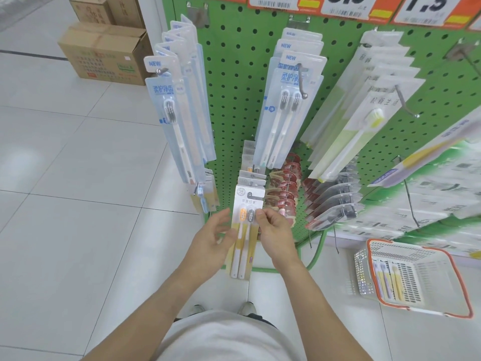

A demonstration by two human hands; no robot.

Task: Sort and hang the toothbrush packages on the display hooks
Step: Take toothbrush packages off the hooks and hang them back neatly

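While it hangs on its hook (pixel 253 196), the toothbrush package (pixel 243 230) sits between both hands (pixel 273 234).

Head camera looks steeply down, near pegboard (pixel 234 100).

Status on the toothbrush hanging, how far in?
Done: several matching packs already sit on the lower hook. In hand: a yellow two-brush pack hangs at the front of that hook, the right hand pinching its edge, the left hand open beside it. Left: more packs lie in the basket on the floor.
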